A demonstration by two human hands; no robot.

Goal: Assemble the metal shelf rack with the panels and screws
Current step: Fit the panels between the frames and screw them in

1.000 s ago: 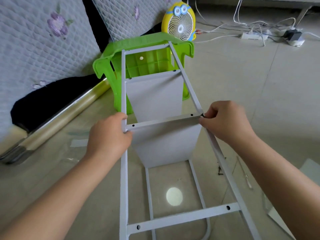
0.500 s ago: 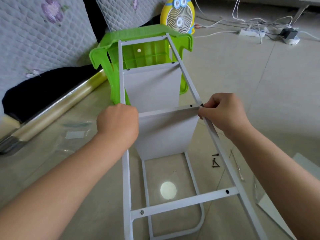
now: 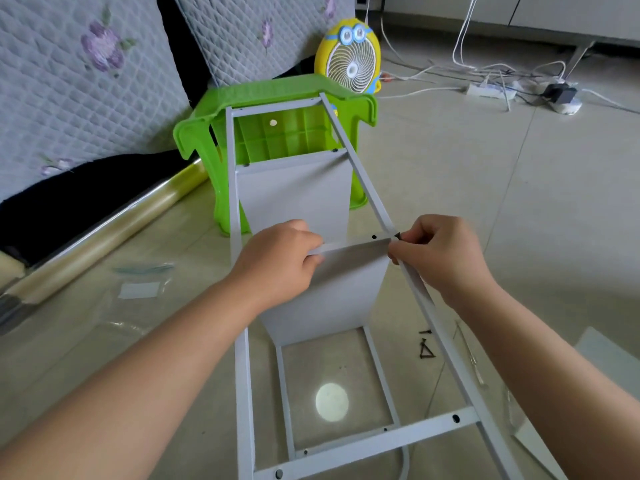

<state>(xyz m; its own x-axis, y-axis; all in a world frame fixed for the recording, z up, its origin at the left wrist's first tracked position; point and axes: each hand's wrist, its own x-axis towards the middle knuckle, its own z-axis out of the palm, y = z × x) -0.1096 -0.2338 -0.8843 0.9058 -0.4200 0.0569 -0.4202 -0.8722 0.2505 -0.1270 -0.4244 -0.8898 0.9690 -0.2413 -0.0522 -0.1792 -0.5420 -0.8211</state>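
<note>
A white metal rack frame (image 3: 242, 375) lies tilted in front of me, its far end leaning on a green plastic stool (image 3: 294, 98). Two white panels hang inside it, a far panel (image 3: 294, 192) and a near panel (image 3: 332, 292). My left hand (image 3: 277, 261) grips the near panel's top edge near the middle of the crossbar. My right hand (image 3: 440, 254) pinches a small black screw (image 3: 397, 234) at the joint of that panel and the right rail (image 3: 433, 323). Loose black screws (image 3: 425, 348) lie on the floor right of the frame.
A yellow cartoon fan (image 3: 351, 60) stands behind the stool. Quilted mats (image 3: 86, 81) lean at the left above a rolled clear film (image 3: 104, 237). Cables and a power strip (image 3: 485, 90) lie at the back right. Plastic bags (image 3: 142, 289) lie left; another white panel (image 3: 609, 355) lies at the right.
My left hand slid right along the near panel's top edge, from the left rail toward the middle. My right hand stayed at the right joint with the screw. The view moved closer.
</note>
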